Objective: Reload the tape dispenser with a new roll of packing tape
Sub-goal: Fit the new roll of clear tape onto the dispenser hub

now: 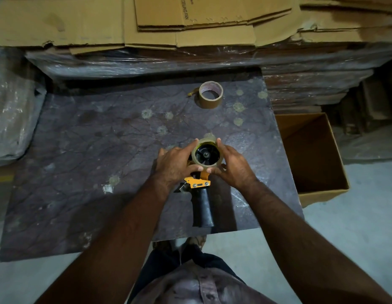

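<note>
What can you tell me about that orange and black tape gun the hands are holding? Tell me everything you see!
The tape dispenser lies flat on the dark tabletop, its black, rubbery-looking handle pointing toward the person. Its frame is orange, apparently metal, with two screws showing. At the far end sits a black wheel hub, and a roll of clear tape rings that hub. The left hand and right hand cup the roll from both sides, thumbs near the orange frame.

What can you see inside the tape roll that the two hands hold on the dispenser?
Inside the tape roll sits the dispenser's black hub. The left hand and right hand cover the roll's sides.
</note>
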{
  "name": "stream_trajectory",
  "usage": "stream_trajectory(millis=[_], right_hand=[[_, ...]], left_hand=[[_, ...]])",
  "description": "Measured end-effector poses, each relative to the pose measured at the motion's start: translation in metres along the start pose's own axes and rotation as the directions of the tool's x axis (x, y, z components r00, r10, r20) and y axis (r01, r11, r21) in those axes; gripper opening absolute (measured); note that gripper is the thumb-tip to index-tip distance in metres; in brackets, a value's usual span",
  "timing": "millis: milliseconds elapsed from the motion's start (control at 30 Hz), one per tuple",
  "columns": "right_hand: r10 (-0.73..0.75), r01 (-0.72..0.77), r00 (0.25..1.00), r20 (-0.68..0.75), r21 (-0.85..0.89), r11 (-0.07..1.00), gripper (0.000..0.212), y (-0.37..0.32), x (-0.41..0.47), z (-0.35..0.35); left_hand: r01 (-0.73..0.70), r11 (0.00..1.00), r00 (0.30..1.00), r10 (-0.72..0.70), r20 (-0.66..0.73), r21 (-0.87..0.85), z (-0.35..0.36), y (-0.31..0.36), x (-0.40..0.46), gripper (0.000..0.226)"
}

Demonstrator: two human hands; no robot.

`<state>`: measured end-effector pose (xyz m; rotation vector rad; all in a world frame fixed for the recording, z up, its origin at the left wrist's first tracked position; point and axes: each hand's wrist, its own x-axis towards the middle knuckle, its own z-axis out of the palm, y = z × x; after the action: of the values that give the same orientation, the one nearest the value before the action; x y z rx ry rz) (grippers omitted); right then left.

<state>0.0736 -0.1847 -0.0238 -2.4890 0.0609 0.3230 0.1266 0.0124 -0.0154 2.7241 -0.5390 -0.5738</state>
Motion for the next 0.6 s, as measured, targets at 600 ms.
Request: stream_trajectory(millis=[600], right_hand=[[0.139, -0.019, 0.969, 0.204, -0.500, 0.866, 0.085, 0.012, 0.004, 0.000]], left_hand=[[-0.058, 0.911, 0.998, 0.055, 0.020, 0.408, 0.001, 0.012, 0.009, 0.074]])
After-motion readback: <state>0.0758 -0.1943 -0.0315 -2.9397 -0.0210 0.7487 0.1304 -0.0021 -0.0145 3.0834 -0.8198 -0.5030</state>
